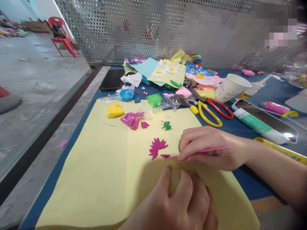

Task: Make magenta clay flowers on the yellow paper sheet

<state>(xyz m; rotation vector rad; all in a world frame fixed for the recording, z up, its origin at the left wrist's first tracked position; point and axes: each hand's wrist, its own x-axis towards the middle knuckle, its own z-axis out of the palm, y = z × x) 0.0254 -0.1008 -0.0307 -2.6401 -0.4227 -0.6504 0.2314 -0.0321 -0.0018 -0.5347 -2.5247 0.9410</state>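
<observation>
A thin pink modelling stick (213, 149) is pinched in my right hand (211, 147), its tip at a loose magenta clay petal (165, 156). Left of that petal, a partial flower of magenta clay petals (157, 147) lies flat on the yellow paper (100, 166). My left hand (182, 201) rests on the paper in front of the flower, fingers bent and apart, holding nothing that I can see. Above the flower sit a dark green clay piece (167, 125) and a small magenta clay lump (145, 125).
Bags of yellow (114, 110), magenta (132, 120) and green clay (154, 100) line the paper's far edge. Scissors (211, 111), a paper cup (232, 87), a phone (271, 119) and a green-white tube (260, 124) lie right. Behind stands a perforated metal panel (144, 32).
</observation>
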